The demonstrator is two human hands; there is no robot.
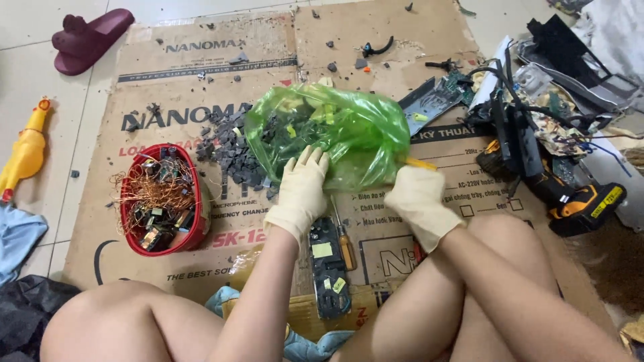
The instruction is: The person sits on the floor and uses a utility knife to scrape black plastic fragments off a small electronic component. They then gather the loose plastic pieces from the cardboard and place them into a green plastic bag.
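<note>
You're mid-bagging, by the look of it: both gloved hands on the green plastic bag [335, 131] at screen centre. Left hand [300, 191] clasps its near edge at 7 o'clock, right hand [417, 199] pinches the rim at 4 o'clock. Dark chips pile [231, 151] sits at 9 o'clock of the bag, touching it. Next move prob. needs the mouth held wide w/ one hand freed. Count: 1 bag, 1 red basket [194, 231] of copper wire, 1 screwdriver [345, 245], 1 circuit board [327, 268], 1 drill [583, 204].

Pale tiled floor [27, 74] under flattened cardboard [168, 268], evenly lit.
</note>
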